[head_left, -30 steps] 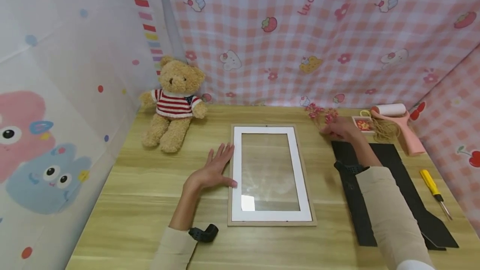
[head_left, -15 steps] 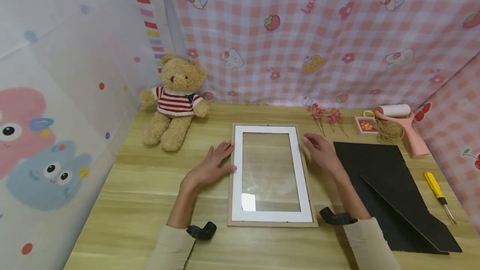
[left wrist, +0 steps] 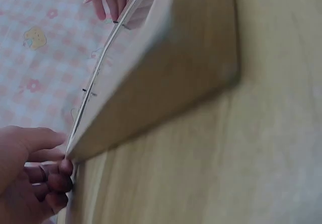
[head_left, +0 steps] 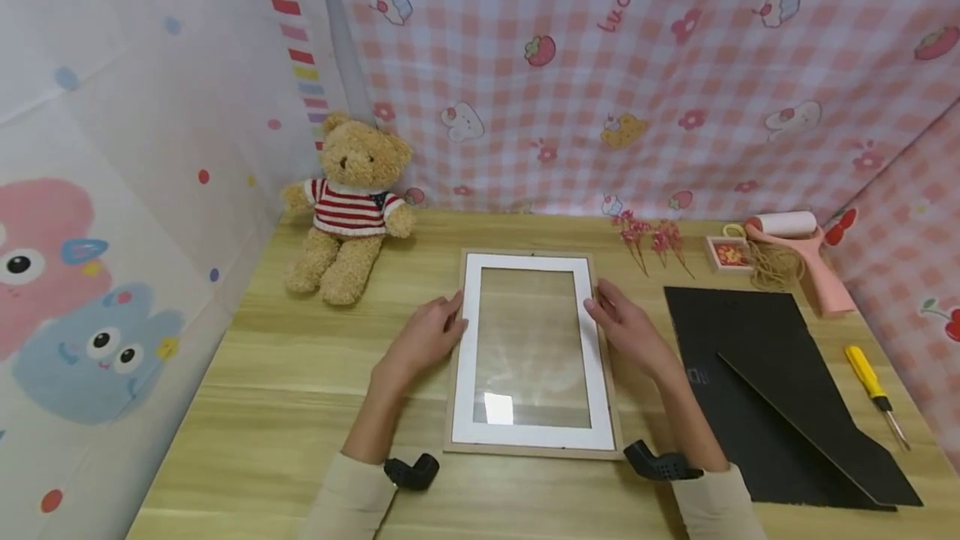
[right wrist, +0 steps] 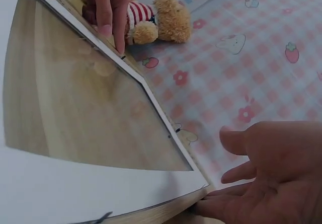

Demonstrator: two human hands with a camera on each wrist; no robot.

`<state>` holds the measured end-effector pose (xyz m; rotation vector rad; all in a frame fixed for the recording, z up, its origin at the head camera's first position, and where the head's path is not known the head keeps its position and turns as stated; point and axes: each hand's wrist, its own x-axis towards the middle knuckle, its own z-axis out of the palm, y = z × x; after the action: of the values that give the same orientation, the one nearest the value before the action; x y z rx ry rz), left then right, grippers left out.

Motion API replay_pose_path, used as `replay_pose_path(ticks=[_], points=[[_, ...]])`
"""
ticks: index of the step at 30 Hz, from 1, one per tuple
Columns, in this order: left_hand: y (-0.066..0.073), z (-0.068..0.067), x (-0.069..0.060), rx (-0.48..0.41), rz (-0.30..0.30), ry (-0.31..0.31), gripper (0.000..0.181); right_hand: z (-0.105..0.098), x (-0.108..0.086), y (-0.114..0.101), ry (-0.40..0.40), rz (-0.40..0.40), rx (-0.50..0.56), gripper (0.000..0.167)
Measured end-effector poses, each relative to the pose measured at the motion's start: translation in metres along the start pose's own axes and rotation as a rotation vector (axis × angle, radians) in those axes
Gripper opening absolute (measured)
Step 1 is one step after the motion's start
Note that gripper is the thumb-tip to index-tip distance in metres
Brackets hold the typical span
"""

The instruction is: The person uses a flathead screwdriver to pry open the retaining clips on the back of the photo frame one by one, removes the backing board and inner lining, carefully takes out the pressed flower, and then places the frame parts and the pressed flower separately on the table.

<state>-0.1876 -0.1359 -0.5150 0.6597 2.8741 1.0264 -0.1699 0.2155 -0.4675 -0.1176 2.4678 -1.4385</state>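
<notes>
A picture frame point(head_left: 465, 373) with a white mat and a clear pane lies in the middle of the table, raised at an angle in the wrist views. My left hand point(head_left: 422, 340) grips its left edge. In the left wrist view the fingers of that left hand point(left wrist: 35, 166) curl at the frame's rim point(left wrist: 126, 110). On the right edge, my right hand point(head_left: 637, 336) holds the frame, thumb over the mat in the head view. From the right wrist, the right hand point(right wrist: 271, 176) has fingertips at the rim and its thumb stands apart.
Black boards point(head_left: 738, 319) lie at right, beside a yellow screwdriver point(head_left: 864, 369). Behind them are pink dried flowers point(head_left: 634, 227), a small box point(head_left: 729, 255), twine point(head_left: 774, 267) and a pink lint roller point(head_left: 823, 269). A teddy bear point(head_left: 347, 211) sits back left.
My right hand has left the dried flowers and come to the frame's right edge. My left hand's fingers have curled in, and the frame has shifted slightly left.
</notes>
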Motion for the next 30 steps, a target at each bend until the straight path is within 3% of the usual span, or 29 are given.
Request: replay_pose_path(ticks=[3,7,10,13,18,22,25,30], points=[[0.019,-0.006,-0.004,0.069,-0.047,-0.015,0.064,0.001,-0.002,0.000,-0.010,-0.018,-0.056,0.077],[0.044,-0.008,-0.008,0.245,-0.137,-0.059,0.075,0.002,-0.003,0.000,-0.009,-0.039,-0.106,0.072],[0.055,-0.003,-0.010,0.345,-0.170,-0.056,0.078,0.003,-0.005,0.000,-0.010,-0.057,-0.125,0.068],[0.061,0.000,-0.010,0.367,-0.181,-0.028,0.076,0.001,-0.008,-0.003,-0.020,-0.079,-0.145,0.066],[0.061,0.002,-0.008,0.308,-0.185,-0.018,0.078,-0.005,-0.014,-0.010,0.013,-0.086,-0.142,0.058],[0.045,0.010,-0.006,0.254,-0.162,0.002,0.081,-0.008,-0.016,-0.012,0.056,-0.060,-0.137,0.049],[0.033,0.018,-0.003,0.229,-0.154,-0.005,0.082,-0.009,-0.015,-0.010,0.039,-0.036,-0.130,0.047],[0.027,0.020,-0.002,0.170,-0.182,-0.053,0.083,-0.010,-0.013,-0.006,-0.003,-0.030,-0.147,0.048]])
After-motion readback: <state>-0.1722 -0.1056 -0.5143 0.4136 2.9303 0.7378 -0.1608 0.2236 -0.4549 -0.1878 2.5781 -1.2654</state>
